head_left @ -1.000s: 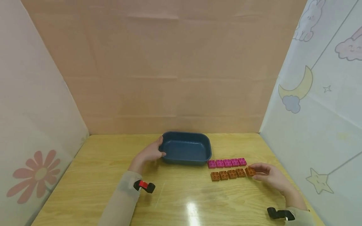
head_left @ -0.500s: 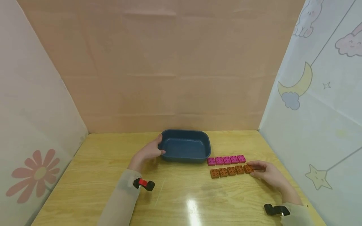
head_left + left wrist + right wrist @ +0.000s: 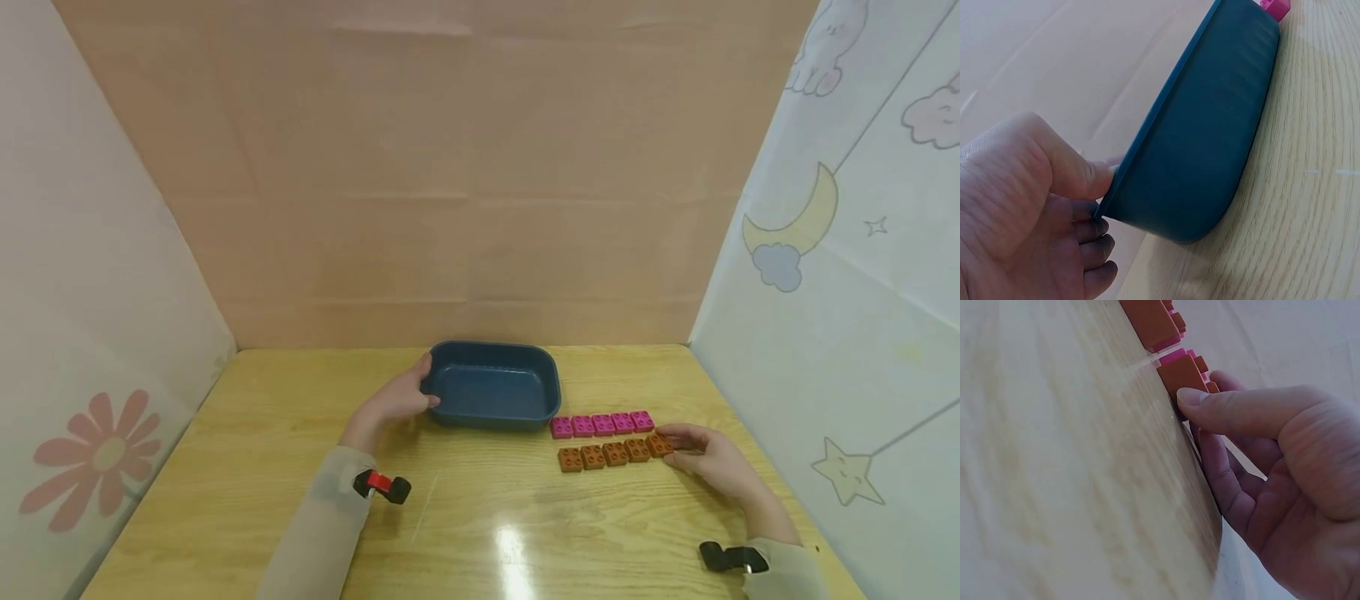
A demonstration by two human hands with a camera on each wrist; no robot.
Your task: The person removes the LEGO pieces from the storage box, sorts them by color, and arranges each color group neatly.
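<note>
My left hand point(image 3: 397, 397) grips the left end of a dark blue rectangular tub point(image 3: 491, 423), thumb over the rim and fingers beneath it in the left wrist view. The tub rests on the table near the back wall. At the right, my right hand point(image 3: 712, 462) pinches the rightmost brown toy brick point(image 3: 660, 444) between thumb and fingers. That brick sits at the end of a row of brown bricks point(image 3: 592, 456). Behind them runs a row of pink bricks point(image 3: 603, 425), its left end close to the tub's front right corner.
A wooden table point(image 3: 465, 517) spreads under everything. An orange-tan sheet point(image 3: 465, 183) stands at the back. White printed panels rise at the left point(image 3: 90, 275) and right point(image 3: 862, 317) edges.
The brown brick in my right hand has turned from slightly askew to nearly in line with its row. My left hand keeps its grip on the tub. The head view has shifted slightly.
</note>
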